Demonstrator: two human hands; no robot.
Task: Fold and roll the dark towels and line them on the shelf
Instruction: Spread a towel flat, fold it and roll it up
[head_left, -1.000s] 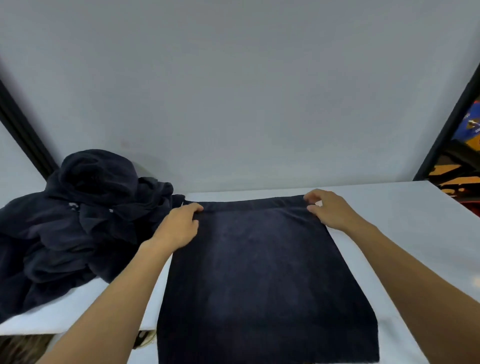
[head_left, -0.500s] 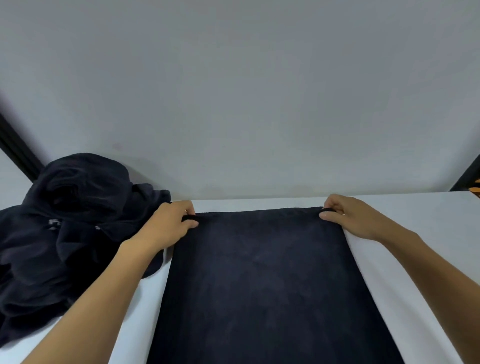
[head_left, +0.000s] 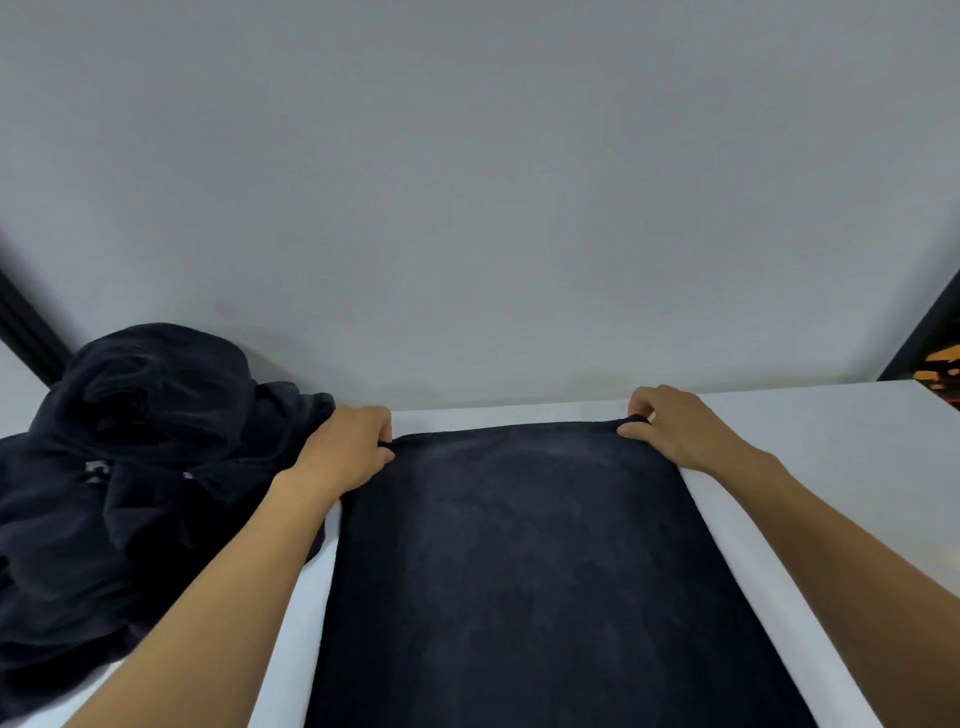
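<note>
A dark navy towel (head_left: 519, 561) lies spread flat on the white shelf surface (head_left: 810, 431), running from near the back wall towards me and off the bottom of the view. My left hand (head_left: 348, 449) pinches its far left corner, thumb on top and fingers curled under the edge. My right hand (head_left: 670, 428) pinches the far right corner the same way. The far edge between them is slightly raised and taut.
A heap of crumpled dark towels (head_left: 130, 467) sits on the left, touching my left forearm's side. A plain grey wall (head_left: 467, 208) closes the back. Dark frame posts (head_left: 26, 332) stand at both sides, with orange clutter (head_left: 940, 364) beyond the right one.
Both hands have gone from resting on the towel's far corners to pinching them, and the far edge has lifted a little. The view has shifted closer and lower.
</note>
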